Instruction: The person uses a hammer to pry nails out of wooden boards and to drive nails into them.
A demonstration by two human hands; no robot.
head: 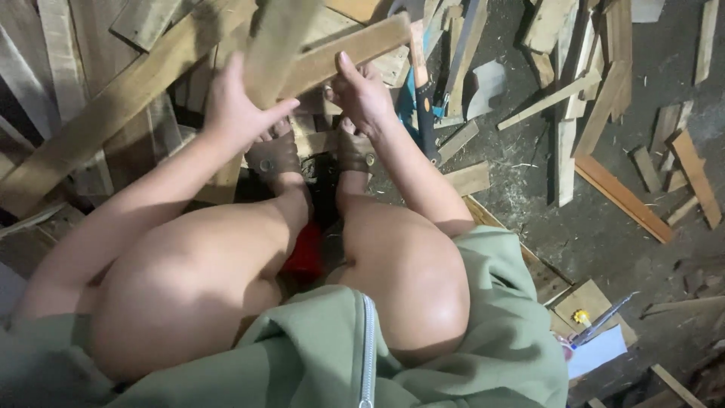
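A short wooden board (283,45), blurred, is being held upright btwn both hands, above the feet and in front of the knees. The left hand (238,106) is being pressed flat against the board's left face — fingers spread wide, thumb stretched toward the right, nothing gripped. The right hand (362,94) is being kept at the board's right side w/ fingers extended upward; whether they are being curled round an edge cannot be told. A longer plank (355,49) is being crossed behind the board, touching the right hand's fingertips. Brown sandals (276,159) are being worn, planted among scrap wood. A black-handled tool (427,113) is lying just right of the right wrist — more offcuts (623,198) are being left scattered across the dark floor (529,219).
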